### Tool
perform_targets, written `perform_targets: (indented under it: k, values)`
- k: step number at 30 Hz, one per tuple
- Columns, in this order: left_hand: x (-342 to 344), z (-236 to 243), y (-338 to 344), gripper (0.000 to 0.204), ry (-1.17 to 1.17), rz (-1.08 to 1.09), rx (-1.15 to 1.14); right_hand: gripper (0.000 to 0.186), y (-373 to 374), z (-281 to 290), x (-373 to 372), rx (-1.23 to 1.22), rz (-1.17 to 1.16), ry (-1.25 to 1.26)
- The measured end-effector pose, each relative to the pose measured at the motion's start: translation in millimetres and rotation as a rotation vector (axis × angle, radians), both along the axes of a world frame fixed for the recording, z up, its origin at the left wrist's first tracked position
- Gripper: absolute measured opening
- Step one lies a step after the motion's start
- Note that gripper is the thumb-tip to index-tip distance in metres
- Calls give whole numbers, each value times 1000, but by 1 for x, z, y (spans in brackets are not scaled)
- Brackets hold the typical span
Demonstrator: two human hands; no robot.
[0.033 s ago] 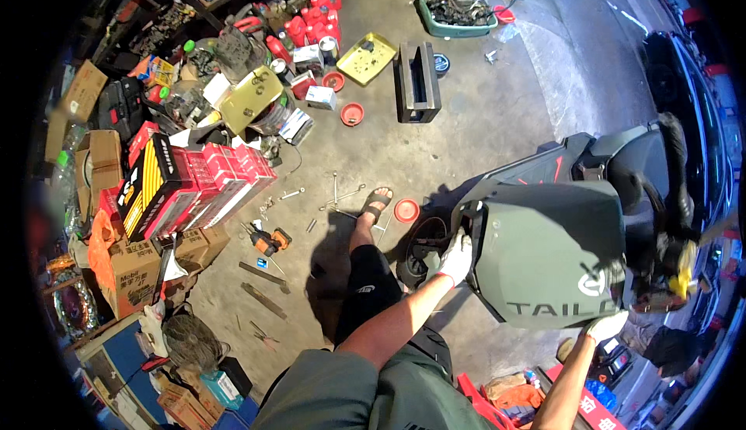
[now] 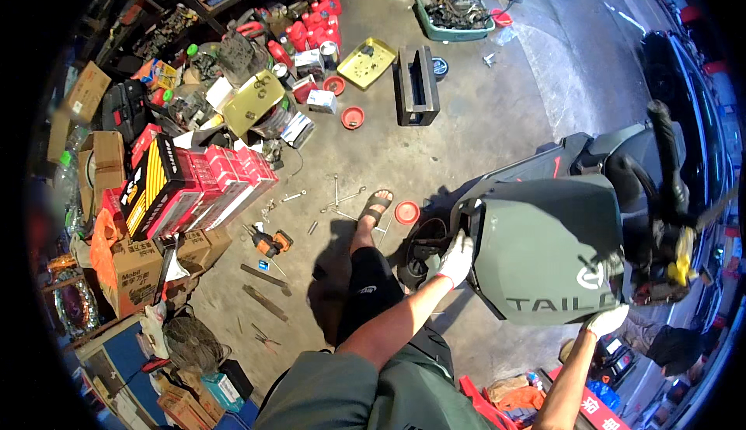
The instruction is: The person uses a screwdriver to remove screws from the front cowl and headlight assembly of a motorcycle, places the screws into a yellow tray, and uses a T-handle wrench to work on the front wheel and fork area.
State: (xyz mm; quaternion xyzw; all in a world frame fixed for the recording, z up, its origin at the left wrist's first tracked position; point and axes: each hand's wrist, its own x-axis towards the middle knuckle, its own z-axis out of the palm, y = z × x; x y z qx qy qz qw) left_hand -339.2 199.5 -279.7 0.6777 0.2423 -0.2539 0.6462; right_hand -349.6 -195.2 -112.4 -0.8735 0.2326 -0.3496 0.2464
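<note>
A scooter stands at the right, with a dark footboard [image 2: 528, 166] and black handlebar [image 2: 664, 150]. Against its front is a large olive-green body panel [image 2: 544, 243] with lettering. My left hand [image 2: 455, 261], in a white glove, is closed on the panel’s black-rimmed left edge. My right hand [image 2: 606, 320], also gloved, grips the lower right edge, its fingers partly hidden by the panel. A dark wheel [image 2: 420, 255] shows under the panel’s left side, beside my leg [image 2: 365, 282]. A red dish [image 2: 406, 213] lies just beyond.
Wrenches [image 2: 338, 197], a cordless drill [image 2: 272, 243] and metal strips [image 2: 264, 302] lie left. Stacked boxes [image 2: 210, 189] and cluttered containers line the left side. A yellow tray [image 2: 365, 61] and steel stand [image 2: 416, 88] are ahead. What looks like another person [image 2: 672, 344] is low at right.
The panel, with both my hands on it, has shifted very slightly upward. The handlebar at the right has swung a little, its upper end now higher.
</note>
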Motion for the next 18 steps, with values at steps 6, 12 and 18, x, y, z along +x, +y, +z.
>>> perform_targets:
  k: [6,12,18]
  values:
    - [-39,27,-5,71,-127,-205,100,38,-45,-28,-14,-276,-113,126]
    - [-80,23,18,63,-116,-389,219,43,-47,-31,-13,-169,-98,68]
    - [-125,-29,51,51,55,-387,176,38,-43,-35,-10,-196,-44,29]
